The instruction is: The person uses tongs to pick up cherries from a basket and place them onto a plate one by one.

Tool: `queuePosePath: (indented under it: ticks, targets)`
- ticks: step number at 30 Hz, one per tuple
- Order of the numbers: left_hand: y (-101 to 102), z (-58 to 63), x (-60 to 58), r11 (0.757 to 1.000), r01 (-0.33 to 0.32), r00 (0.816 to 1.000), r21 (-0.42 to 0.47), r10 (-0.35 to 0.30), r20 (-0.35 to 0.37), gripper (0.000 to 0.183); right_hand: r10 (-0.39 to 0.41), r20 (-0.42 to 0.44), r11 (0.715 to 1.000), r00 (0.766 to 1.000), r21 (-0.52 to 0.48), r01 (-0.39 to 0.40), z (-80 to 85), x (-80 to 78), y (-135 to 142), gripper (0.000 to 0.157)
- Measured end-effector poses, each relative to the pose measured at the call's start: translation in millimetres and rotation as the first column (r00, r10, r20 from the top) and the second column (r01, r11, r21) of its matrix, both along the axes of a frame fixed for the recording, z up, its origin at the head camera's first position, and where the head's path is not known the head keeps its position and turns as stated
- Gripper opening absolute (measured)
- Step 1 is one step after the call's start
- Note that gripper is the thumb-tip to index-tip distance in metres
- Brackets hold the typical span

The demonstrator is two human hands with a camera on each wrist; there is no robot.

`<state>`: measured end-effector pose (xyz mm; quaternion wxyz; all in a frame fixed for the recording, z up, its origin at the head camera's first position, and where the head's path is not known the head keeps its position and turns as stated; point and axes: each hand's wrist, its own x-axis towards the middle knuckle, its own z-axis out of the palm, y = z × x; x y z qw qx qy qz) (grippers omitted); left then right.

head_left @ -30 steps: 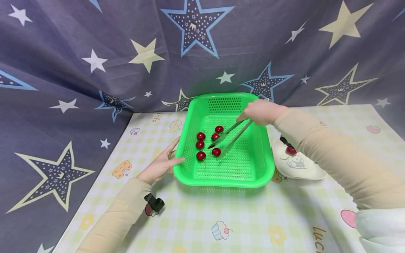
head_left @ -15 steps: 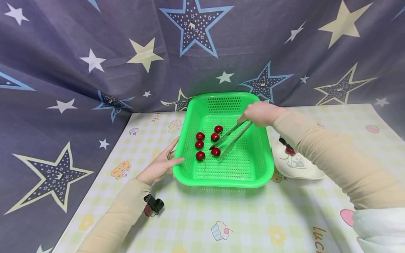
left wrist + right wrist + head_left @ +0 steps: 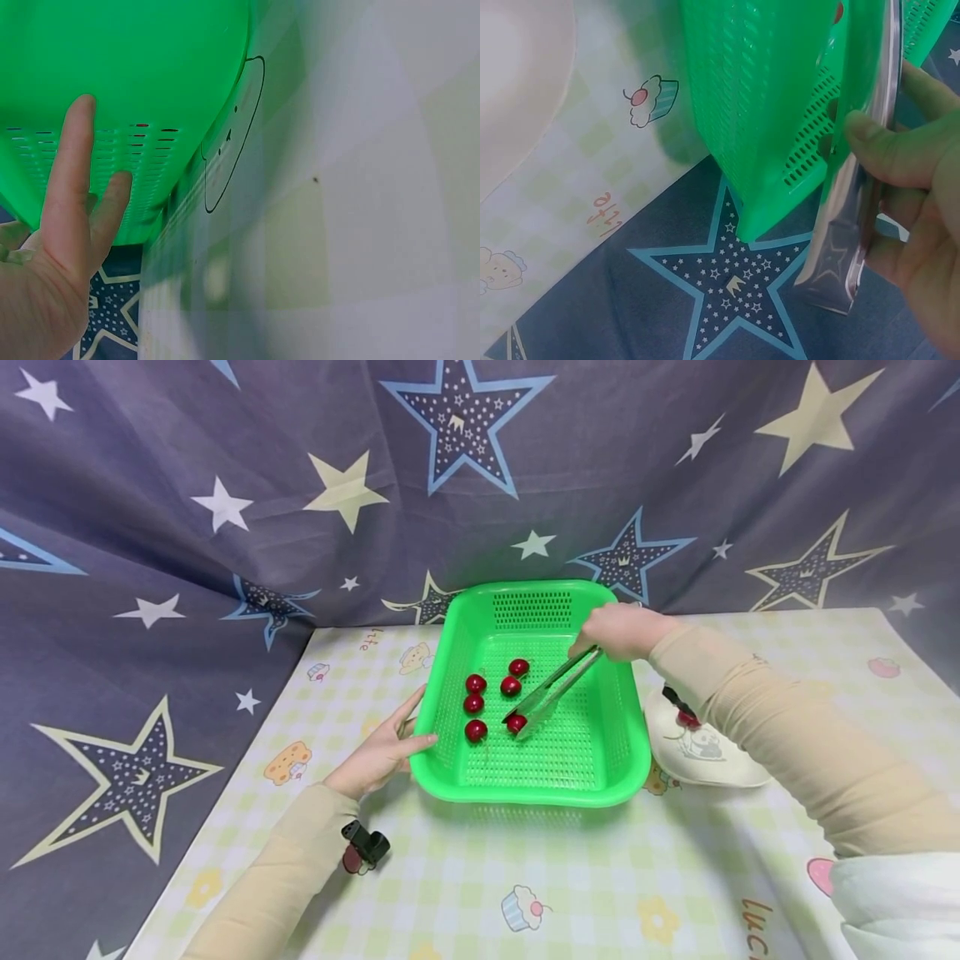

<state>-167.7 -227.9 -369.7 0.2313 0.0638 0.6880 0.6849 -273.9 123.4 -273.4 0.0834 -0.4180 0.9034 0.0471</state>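
In the head view my right hand (image 3: 621, 631) grips metal tongs (image 3: 531, 701) over the green basket (image 3: 435, 756). The tong tips stand on either side of a dark red cherry (image 3: 515, 724) on the basket floor. Several other cherries, one of them here (image 3: 476, 731), lie toward the basket's left half. My left hand (image 3: 382, 750) rests at the basket's left side, thumb at the rim, and its straight fingers lie along the outer wall in the left wrist view. In the right wrist view, thumb and fingers pinch the tongs (image 3: 847, 217) near their joined end.
A white plate (image 3: 675, 760) with a panda print stands right of the basket, partly under my right forearm, with a cherry (image 3: 687, 720) on it. A checked cloth (image 3: 600, 877) covers the table. A star-patterned curtain (image 3: 262, 468) hangs close behind the basket.
The tong tips have drawn closer together and come down around the front cherry, which has shifted slightly right. My left hand and the basket stay where they were.
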Motion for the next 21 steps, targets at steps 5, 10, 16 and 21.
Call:
queuePosePath:
  ticks: [5,10,16,21]
  targets:
    - [-0.9,-0.2,-0.3,1.000,0.010,1.000,-0.001,-0.010,-0.014,0.089,0.046,-0.001,0.999,0.999,-0.011,-0.046,-0.3,-1.0,1.6,0.060]
    - [-0.8,-0.7,0.1,1.000,0.010,1.000,0.003,-0.010,-0.011,0.088,0.033,0.018,0.999,0.999,-0.025,-0.033,-1.4,-0.5,2.1,0.059]
    - [-1.5,-2.8,-0.6,1.000,0.016,1.000,-0.007,-0.016,-0.026,0.087,0.028,0.027,0.999,0.999,-0.034,-0.027,-2.2,-1.6,4.4,0.060]
    - [-1.6,-3.2,-1.6,1.000,0.014,1.000,-0.008,-0.014,-0.024,0.087,0.045,0.025,0.998,0.999,-0.043,-0.044,-0.5,-1.0,7.8,0.060]
